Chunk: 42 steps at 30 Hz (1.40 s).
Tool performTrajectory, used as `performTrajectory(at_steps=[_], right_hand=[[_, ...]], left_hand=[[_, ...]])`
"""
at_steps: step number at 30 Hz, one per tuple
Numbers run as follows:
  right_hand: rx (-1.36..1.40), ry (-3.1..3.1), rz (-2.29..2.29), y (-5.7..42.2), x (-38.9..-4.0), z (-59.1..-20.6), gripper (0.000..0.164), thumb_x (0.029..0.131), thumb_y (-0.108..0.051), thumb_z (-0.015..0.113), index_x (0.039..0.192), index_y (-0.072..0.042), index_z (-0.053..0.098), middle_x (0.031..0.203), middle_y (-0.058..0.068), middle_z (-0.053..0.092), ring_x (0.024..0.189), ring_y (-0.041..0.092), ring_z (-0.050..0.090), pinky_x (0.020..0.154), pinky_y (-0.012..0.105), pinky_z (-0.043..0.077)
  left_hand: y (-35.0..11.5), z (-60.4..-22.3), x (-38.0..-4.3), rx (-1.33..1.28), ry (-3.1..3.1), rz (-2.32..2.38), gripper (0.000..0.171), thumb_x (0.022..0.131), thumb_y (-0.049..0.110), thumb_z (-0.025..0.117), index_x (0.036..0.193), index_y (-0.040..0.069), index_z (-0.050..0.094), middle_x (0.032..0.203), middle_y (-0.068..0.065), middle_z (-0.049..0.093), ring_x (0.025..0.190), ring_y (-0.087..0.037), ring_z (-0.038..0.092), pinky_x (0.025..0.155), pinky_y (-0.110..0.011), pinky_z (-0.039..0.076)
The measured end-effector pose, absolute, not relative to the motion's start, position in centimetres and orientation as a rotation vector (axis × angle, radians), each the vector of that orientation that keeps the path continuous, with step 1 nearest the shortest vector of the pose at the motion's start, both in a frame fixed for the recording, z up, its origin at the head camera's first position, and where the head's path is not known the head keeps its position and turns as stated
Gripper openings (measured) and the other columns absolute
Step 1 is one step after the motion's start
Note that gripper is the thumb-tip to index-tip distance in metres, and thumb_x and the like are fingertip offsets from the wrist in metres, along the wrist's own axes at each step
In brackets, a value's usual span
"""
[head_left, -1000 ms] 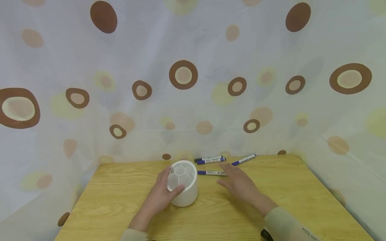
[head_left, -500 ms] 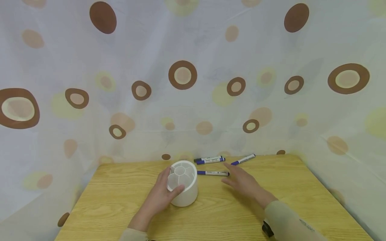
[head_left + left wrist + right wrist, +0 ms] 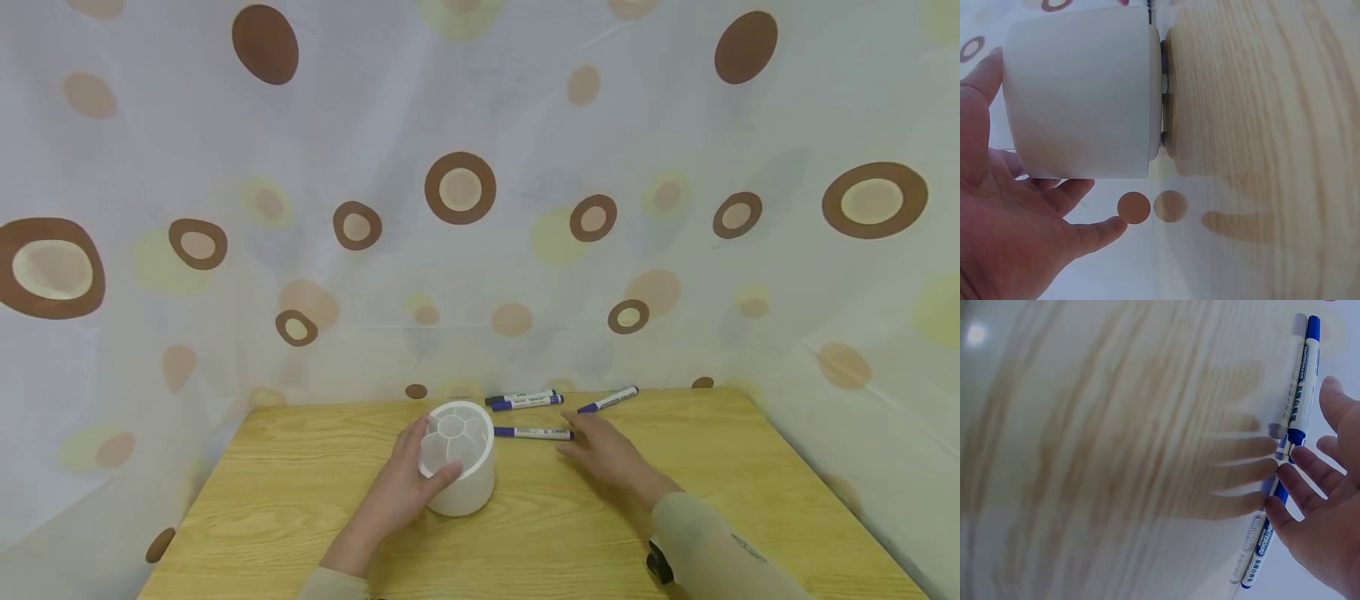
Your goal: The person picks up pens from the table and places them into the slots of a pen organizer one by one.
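A white round pen holder (image 3: 474,485), divided inside into petal-shaped compartments, stands upright on the table. My left hand (image 3: 397,490) holds it from the left side, thumb at the front of the rim and fingers behind; the left wrist view shows the hand (image 3: 1007,231) around its wall. To the right, my right hand (image 3: 609,457) hovers low with its fingers loosely extended, holding nothing. Its fingertips are close to the right end of a blue-capped whiteboard marker (image 3: 534,433). In the right wrist view the fingers partly cover two markers, one upper (image 3: 1305,390) and one lower (image 3: 1261,547).
Toward the back edge, a blue-capped marker (image 3: 527,403) lies against a black-capped one (image 3: 501,397). Another blue-capped marker (image 3: 611,400) lies slantwise at the back right. A spotted curtain (image 3: 390,275) surrounds the wooden table (image 3: 300,467) at the back and sides.
My right hand has shifted slightly to the right, uncovering the end of the nearest marker. The left hand and the pen holder have stayed in place.
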State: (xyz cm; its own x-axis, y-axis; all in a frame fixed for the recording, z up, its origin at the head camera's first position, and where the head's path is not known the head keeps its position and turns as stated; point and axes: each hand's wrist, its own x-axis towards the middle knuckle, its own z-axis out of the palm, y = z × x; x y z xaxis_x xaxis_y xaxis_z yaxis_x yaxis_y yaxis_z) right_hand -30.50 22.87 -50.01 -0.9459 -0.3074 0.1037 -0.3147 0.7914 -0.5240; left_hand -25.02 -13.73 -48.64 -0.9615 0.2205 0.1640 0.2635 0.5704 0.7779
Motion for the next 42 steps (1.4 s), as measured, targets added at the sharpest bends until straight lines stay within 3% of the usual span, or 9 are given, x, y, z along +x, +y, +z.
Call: performTrajectory(at_steps=[6,14,26,35,42], right_hand=[[0.472,-2.974,0.822,23.1,-31.1,-50.5,0.061,0.110,-0.032,0.072,0.157,0.004,0.056,0.150,0.030,0.060,0.140,0.054,0.053,0.116,0.070,0.044],[0.463,-2.936,0.811,23.0,-31.7,-50.9,0.048,0.106,-0.026,0.077,0.143,0.003,0.069,0.129,0.018,0.070,0.123,0.042,0.065,0.108,0.062,0.053],[0.458,-2.920,0.786,22.9,-31.8,-51.1,0.021,0.104,-0.015,0.079,0.122,-0.005,0.077,0.124,0.014,0.071,0.121,0.042,0.066,0.106,0.061,0.054],[0.423,-2.932,0.819,23.1,-31.7,-51.0,0.018,0.103,-0.014,0.079,0.119,-0.006,0.077,0.126,0.015,0.071,0.124,0.044,0.064,0.109,0.064,0.052],[0.327,-2.911,0.962,23.4,-31.4,-50.3,0.019,0.105,-0.017,0.077,0.120,-0.006,0.076,0.118,0.010,0.075,0.114,0.036,0.070,0.104,0.061,0.055]], left_hand=[[-13.7,-48.6,-24.9,-0.412,-2.750,-1.372,0.103,0.102,0.056,0.077,0.175,0.006,0.024,0.176,-0.024,0.029,0.149,-0.052,0.046,0.118,-0.073,0.040],[-13.7,-48.5,-24.9,-0.411,-2.748,-1.377,0.104,0.102,0.056,0.077,0.175,0.004,0.023,0.176,-0.024,0.028,0.150,-0.053,0.045,0.119,-0.074,0.039],[-13.9,-48.4,-25.0,-0.422,-2.748,-1.367,0.102,0.103,0.055,0.076,0.175,0.005,0.024,0.175,-0.024,0.029,0.149,-0.051,0.048,0.119,-0.073,0.040],[-13.9,-48.3,-24.9,-0.414,-2.752,-1.375,0.102,0.103,0.055,0.076,0.175,0.005,0.024,0.176,-0.024,0.029,0.149,-0.052,0.047,0.119,-0.073,0.039],[-13.9,-48.4,-24.9,-0.425,-2.738,-1.388,0.102,0.103,0.054,0.077,0.175,0.004,0.023,0.176,-0.024,0.029,0.150,-0.053,0.045,0.119,-0.073,0.039]])
